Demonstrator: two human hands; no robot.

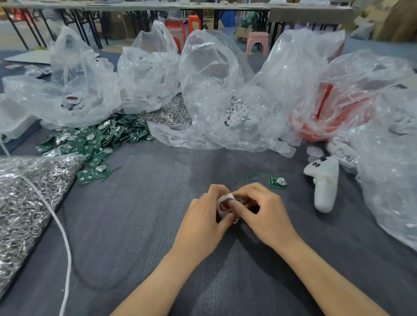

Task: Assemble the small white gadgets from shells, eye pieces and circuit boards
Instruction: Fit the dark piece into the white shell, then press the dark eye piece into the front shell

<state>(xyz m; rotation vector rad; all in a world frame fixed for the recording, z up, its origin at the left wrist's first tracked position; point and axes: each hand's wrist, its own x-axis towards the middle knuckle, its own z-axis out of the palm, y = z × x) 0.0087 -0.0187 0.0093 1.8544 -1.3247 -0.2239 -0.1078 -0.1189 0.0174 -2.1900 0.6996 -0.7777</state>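
White shell (223,206) with red eye; green circuit boards (93,142); grey cloth (145,221); silver rings (19,211).

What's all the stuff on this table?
gadget: one, white and red, front middle, held.
controller: one, white, right side.
circuit board: one, green, left of the controller.
circuit board pile: many, green, back left.
metal rings: bagful, silver, left edge.
cable: one, white, left side.
plastic bags: several, clear, along the back.
table cover: one, grey, under everything.
left hand: one, grips the gadget.
right hand: one, grips the gadget, thumb on red part.
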